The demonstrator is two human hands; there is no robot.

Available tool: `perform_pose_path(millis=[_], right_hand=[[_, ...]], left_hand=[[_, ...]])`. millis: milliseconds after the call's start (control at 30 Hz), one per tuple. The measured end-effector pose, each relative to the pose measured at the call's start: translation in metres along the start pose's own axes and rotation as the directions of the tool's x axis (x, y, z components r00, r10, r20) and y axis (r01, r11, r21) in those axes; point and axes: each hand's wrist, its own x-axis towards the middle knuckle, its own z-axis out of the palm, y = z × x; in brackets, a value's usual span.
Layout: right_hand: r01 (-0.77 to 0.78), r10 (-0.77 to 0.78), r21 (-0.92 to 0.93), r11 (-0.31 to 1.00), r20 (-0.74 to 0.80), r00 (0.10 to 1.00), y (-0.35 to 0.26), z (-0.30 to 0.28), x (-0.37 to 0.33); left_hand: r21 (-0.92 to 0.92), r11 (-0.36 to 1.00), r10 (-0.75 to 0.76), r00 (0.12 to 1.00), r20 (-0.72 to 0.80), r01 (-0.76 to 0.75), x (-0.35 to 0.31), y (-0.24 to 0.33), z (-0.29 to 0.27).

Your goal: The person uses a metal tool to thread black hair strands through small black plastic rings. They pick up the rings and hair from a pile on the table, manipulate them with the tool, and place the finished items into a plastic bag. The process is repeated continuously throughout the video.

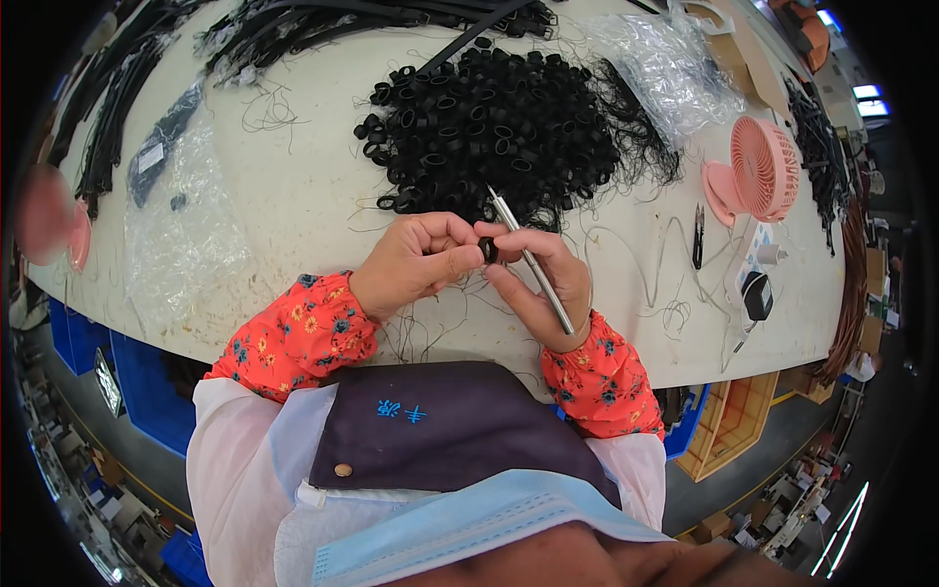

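Observation:
My left hand pinches a small black loop between thumb and fingertips at the near edge of the pile. On its other side, my right hand has its fingertips close against the same loop. A slim silver pen-shaped metal tool with a thin pointed tip lies across the right palm, gripped there and aimed up at the pile. Just beyond both hands spreads a large heap of similar black loops. Loose dark threads trail from the heap's right side and lie under my hands.
Black belts lie along the table's far edge, with more at far left. Clear plastic bags rest at left and far right. On the right are a pink fan, black-handled snips and a white power strip with cords.

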Motion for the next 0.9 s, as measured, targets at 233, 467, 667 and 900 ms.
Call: perform_pose_path(millis=[233, 467, 667, 900], right_hand=[[-0.08, 0.11, 0.291, 0.953, -0.088, 0.99, -0.002, -0.009, -0.004], [-0.042, 0.054, 0.313, 0.949, -0.03, 0.998, 0.001, -0.012, -0.002], [-0.021, 0.032, 0.298, 0.954, -0.031, 0.999, 0.004, -0.011, -0.003], [-0.027, 0.038, 0.315, 0.949, -0.03, 0.999, 0.004, -0.01, -0.003]], left_hand=[[0.303, 0.934, 0.248, 0.955, -0.162, -0.191, 0.0, 0.002, 0.002], [0.388, 0.89, 0.311, 0.941, -0.135, -0.238, 0.0, -0.002, -0.001], [0.391, 0.889, 0.307, 0.943, -0.128, -0.237, 0.0, -0.003, -0.001], [0.378, 0.901, 0.278, 0.951, -0.132, -0.211, -0.001, -0.002, -0.001]])
